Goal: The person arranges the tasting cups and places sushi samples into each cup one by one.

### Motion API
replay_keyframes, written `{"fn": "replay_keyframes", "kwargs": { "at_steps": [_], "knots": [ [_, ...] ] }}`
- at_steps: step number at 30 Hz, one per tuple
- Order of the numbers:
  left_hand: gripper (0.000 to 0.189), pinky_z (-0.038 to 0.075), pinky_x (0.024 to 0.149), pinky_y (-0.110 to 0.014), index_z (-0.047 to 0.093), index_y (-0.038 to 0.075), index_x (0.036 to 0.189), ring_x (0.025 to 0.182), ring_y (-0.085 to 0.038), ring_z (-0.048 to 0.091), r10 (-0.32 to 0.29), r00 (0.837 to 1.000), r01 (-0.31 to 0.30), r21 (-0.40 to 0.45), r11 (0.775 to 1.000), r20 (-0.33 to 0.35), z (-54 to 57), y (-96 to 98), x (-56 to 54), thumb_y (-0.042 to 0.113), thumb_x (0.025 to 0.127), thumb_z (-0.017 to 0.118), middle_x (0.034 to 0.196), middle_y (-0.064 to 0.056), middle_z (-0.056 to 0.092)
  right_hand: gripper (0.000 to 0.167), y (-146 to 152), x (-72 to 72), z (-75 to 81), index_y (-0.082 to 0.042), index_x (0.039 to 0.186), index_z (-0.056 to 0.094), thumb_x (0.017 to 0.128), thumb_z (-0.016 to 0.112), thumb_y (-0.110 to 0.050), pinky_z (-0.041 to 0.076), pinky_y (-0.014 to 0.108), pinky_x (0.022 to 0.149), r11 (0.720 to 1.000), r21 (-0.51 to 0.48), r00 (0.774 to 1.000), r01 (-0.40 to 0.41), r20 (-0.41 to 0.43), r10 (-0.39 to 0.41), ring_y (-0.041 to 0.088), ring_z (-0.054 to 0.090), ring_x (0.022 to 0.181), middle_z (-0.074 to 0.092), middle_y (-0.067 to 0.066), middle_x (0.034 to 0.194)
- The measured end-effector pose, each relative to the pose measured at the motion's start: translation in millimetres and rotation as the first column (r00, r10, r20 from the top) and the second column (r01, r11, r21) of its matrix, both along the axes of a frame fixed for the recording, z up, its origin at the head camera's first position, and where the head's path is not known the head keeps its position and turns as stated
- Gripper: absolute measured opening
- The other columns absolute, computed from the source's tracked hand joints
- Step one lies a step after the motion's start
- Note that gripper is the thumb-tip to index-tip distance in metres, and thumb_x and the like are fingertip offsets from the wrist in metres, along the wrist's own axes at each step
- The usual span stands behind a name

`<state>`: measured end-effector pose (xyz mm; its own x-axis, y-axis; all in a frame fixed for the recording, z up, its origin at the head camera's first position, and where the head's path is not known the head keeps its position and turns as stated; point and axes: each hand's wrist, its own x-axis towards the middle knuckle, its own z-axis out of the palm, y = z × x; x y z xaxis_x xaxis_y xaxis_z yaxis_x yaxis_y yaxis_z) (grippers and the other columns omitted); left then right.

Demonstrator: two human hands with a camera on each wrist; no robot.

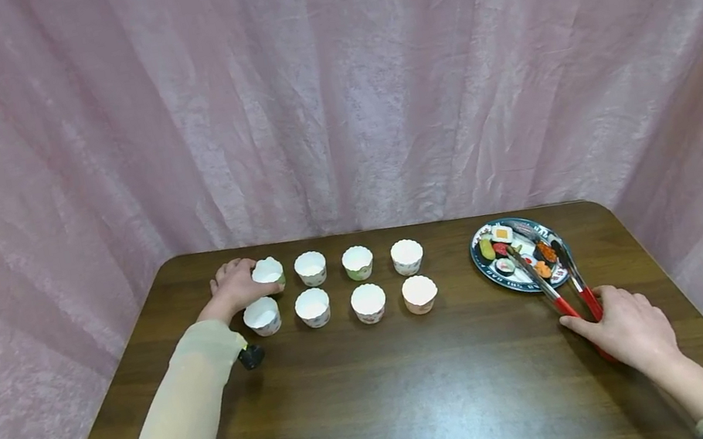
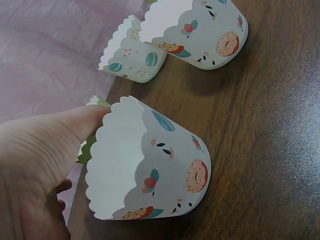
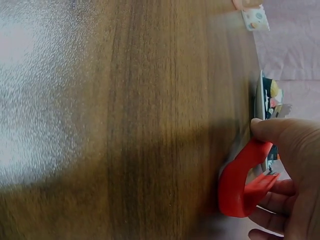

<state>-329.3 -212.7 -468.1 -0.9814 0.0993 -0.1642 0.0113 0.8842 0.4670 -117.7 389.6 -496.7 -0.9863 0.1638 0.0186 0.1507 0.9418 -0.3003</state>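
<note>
At the back left of the table, my left hand (image 1: 238, 283) holds a green-patterned paper baking cup (image 1: 269, 272), the thumb on its near side. In the left wrist view that cup is mostly hidden behind a white one (image 2: 172, 165) printed with doughnuts. My right hand (image 1: 632, 328) grips red-handled tongs (image 1: 563, 306) between thumb and fingers. Their two tips are spread apart over a round plate (image 1: 500, 286) of small sushi pieces. Whether the tips touch any piece is unclear. In the right wrist view the red handle (image 3: 232, 187) curves below the thumb.
Several more paper baking cups (image 1: 368, 303) stand in two rows on the brown wooden table (image 1: 384, 402). A pink curtain (image 1: 330, 98) hangs behind the table and along both sides. The plate lies at the back right.
</note>
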Motion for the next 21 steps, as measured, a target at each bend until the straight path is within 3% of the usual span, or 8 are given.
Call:
{"fn": "replay_keyframes", "kwargs": {
  "at_steps": [5,12,16,21],
  "knots": [
    [0.088,0.0,0.115,-0.072,0.044,-0.002,0.147,0.147,-0.054,0.007,-0.005,1.0,0.005,-0.018,1.0,0.008,-3.7,-4.1,-2.8,0.051,0.084,0.076,0.159,-0.031,0.021,0.093,-2,0.1,-0.5,0.01,0.118,0.06,0.081,0.069,-0.075,0.043,0.05,0.059,1.0,0.019,1.0,0.006,-0.005,-0.006,0.04,0.059,0.078,0.061,0.009,0.081],
    [0.087,0.001,0.115,-0.072,0.045,-0.002,0.146,0.146,-0.055,0.008,-0.009,1.0,0.01,-0.009,1.0,0.006,-3.7,-6.6,-1.1,0.052,0.085,0.076,0.159,-0.033,0.02,0.075,-2,-0.4,-0.1,0.003,0.107,0.063,0.084,0.071,-0.067,0.039,0.044,0.056,1.0,-0.009,1.0,0.022,-0.009,-0.022,0.031,0.058,0.07,0.059,0.004,0.074],
    [0.086,0.002,0.115,-0.072,0.045,-0.001,0.146,0.146,-0.055,0.009,-0.016,1.0,0.016,-0.028,0.999,0.005,-2.9,-6.6,-0.8,0.053,0.087,0.075,0.159,-0.032,0.022,0.083,2,1.4,2.8,0.006,0.12,0.062,0.085,0.069,-0.069,0.041,0.046,0.059,0.999,-0.035,1.0,0.025,0.0,-0.025,0.032,0.061,0.074,0.065,0.007,0.083],
    [0.085,0.001,0.114,-0.072,0.045,-0.001,0.146,0.146,-0.055,0.009,-0.024,1.0,0.024,-0.023,0.999,-0.007,-2.8,-6.0,-4.2,0.052,0.086,0.075,0.158,-0.031,0.024,0.083,8,8.8,7.7,0.006,0.125,0.061,0.087,0.068,-0.067,0.041,0.046,0.061,0.999,-0.046,1.0,0.02,-0.007,-0.021,0.032,0.062,0.078,0.067,0.01,0.09]
  ]
}}
